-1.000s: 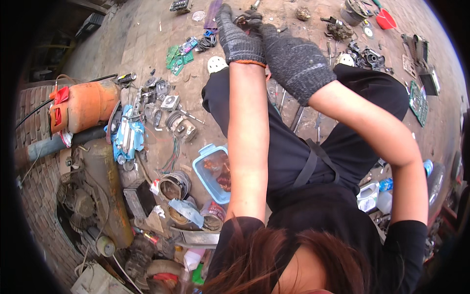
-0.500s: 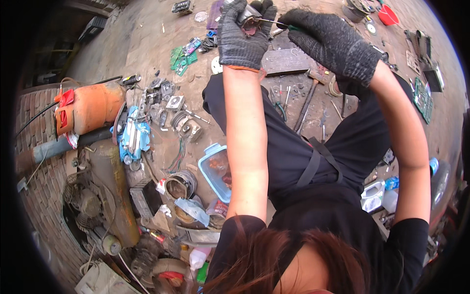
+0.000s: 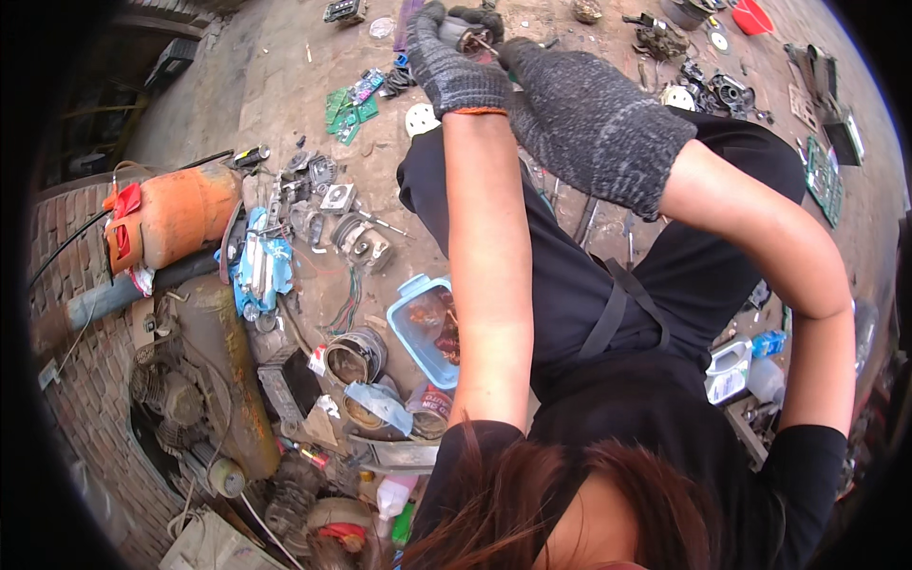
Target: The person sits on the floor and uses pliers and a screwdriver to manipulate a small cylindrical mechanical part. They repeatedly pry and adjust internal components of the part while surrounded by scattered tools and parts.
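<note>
At the top of the view, my left hand [image 3: 463, 68], in a grey knit glove with an orange cuff, is closed around a small metal cylinder [image 3: 454, 34] that looks like a motor casing. Its open end shows brownish inner parts and faces right. My right hand [image 3: 600, 122], also gloved, grips a screwdriver whose thin shaft [image 3: 485, 43] reaches into or against that end. The handle is mostly hidden in the glove. Both hands are close together, above and beyond my knees.
On the left lie an orange gas cylinder [image 3: 176, 217], scattered metal parts, open tins [image 3: 355, 358] and a blue plastic tub [image 3: 400, 321]. Green circuit boards [image 3: 350, 115] are left of my hands. A red bowl [image 3: 751, 17] and dark machine parts [image 3: 730, 93] lie far right.
My right hand has moved left and slightly down, closer to the left hand, bringing the screwdriver further toward the cylinder. The right forearm now covers part of the tools between my legs.
</note>
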Tool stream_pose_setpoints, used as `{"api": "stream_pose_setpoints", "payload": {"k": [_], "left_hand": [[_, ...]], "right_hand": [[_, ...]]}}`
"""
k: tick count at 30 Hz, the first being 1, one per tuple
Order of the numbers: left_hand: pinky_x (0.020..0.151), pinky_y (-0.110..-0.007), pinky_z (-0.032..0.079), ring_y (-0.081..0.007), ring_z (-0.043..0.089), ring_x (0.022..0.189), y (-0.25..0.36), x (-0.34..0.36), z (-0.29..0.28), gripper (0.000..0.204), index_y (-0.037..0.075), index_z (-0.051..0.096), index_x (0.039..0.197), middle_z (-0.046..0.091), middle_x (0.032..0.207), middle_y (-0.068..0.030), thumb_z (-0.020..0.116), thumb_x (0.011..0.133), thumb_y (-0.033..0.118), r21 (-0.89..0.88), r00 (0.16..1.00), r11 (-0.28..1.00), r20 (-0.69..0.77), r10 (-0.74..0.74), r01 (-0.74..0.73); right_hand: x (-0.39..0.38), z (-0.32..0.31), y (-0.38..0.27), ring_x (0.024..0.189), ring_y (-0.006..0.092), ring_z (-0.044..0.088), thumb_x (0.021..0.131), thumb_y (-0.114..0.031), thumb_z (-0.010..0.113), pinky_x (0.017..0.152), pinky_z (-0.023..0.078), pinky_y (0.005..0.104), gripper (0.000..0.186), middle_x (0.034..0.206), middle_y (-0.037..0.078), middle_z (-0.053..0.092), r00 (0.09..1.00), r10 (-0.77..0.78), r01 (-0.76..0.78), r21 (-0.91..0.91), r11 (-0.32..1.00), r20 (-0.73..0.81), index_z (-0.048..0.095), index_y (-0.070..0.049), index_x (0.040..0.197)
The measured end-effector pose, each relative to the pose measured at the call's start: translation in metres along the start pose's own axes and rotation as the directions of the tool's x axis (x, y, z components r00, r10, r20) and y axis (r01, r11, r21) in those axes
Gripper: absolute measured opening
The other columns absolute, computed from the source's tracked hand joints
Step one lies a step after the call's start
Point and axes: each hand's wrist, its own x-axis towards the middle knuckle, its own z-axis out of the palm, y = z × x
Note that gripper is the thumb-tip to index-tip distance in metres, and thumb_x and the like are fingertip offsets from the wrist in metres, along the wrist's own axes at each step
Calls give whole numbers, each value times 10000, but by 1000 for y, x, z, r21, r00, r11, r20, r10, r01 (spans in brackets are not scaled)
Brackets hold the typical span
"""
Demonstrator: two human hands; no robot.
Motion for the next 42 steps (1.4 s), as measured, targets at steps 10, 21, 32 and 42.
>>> {"api": "stream_pose_setpoints", "payload": {"k": [10, 21, 32, 42], "left_hand": [[541, -284, 491, -134, 551, 577, 12, -12, 2, 513, 8, 449, 1315, 558, 675, -49, 527, 879, 268, -138, 996, 986, 17, -92, 93], [541, -272, 491, -141, 537, 565, 10, -7, -6, 546, 9, 402, 1349, 528, 649, -41, 553, 884, 252, -217, 988, 964, 55, -147, 156], [597, -319, 552, -198, 578, 631, 14, -20, 14, 499, 60, 403, 1337, 567, 855, -119, 513, 907, 287, -161, 988, 975, -1, -156, 154], [573, -339, 549, -207, 608, 686, 11, -24, 35, 264, 56, 562, 1005, 609, 808, -100, 598, 865, 276, 76, 969, 980, -181, -170, 186]], "right_hand": [[-16, 51, -9, 829, 421, 615, 834, -92, 517, 732, 497, 466, 404, 912, 279, 609, 986, 106, -81, 187, 979, -129, 436, 43, 1205], [-22, 67, -4, 886, 440, 595, 848, -80, 494, 772, 482, 470, 456, 995, 311, 583, 985, 132, -105, 223, 969, -110, 392, 34, 1277], [-13, -22, 30, 910, 373, 626, 918, -177, 491, 776, 502, 443, 338, 988, 231, 632, 980, -158, 144, -119, 982, -119, 514, -25, 1218], [9, -98, -9, 858, 356, 635, 878, -180, 483, 774, 501, 432, 256, 877, 206, 653, 979, 30, 22, -248, 968, 200, 645, -13, 983]]}}
